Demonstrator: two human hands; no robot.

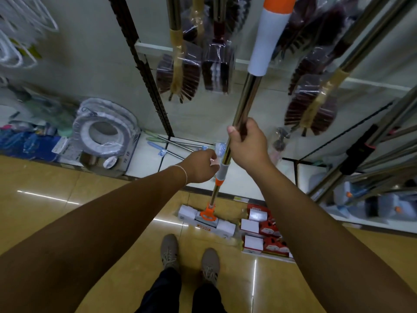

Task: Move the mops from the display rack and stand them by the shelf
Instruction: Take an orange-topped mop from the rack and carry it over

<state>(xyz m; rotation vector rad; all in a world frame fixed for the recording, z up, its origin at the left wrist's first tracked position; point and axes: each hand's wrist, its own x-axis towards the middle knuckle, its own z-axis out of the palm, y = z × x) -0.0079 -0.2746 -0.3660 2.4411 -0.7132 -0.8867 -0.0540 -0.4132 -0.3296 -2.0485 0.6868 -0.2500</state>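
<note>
two shoes [189,258] stand at bottom centre on the floor [67,222]. just above, one mop [242,105] stands upright, its orange-jointed head on the floor beside red and white boxes [261,233]. the right hand [247,143] wraps the metal pole at mid frame; the left hand [202,164] pinches a plastic tag beside the pole. four wrapped brushes [180,73] hang along the top.

Your right hand [247,143] grips the mop [243,105] pole above your left hand [200,164], which sits just left of the pole lower down. The mop's head rests on the floor [67,222] ahead of your shoes [189,256], boxes [264,233] to its right. Brooms [180,71] hang behind the pole; a wrapped ring-shaped item [106,129] lies on the low shelf [151,159] at left.
</note>
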